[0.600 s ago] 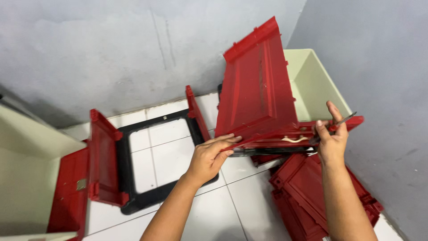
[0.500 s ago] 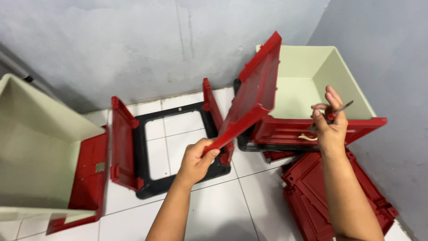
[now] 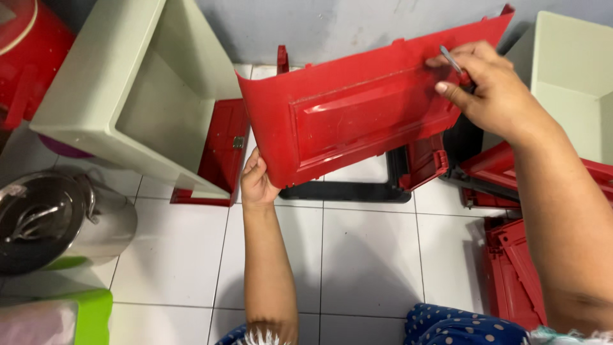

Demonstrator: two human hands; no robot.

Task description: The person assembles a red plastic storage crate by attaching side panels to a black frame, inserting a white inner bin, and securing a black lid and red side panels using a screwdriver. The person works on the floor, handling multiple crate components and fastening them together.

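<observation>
Red plastic panel [image 3: 370, 112] is held up over the white tiled floor [image 3: 370, 255], between a pale box [image 3: 128, 96] at the left and another [image 3: 575, 70] at the far right. The left hand [image 3: 257, 182] is closed on its near left corner; the right hand [image 3: 488, 89] is closed on its far right edge, with a thin metal tool [image 3: 449, 59] pinched in the fingers. The step looks like handling the loose panel; a firm two-handed hold is called for.

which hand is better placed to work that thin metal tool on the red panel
Right, probably. The right hand already pinches the thin metal tool against the red panel near its top edge, while the left hand grips the panel's lower corner, steadying it.
</observation>
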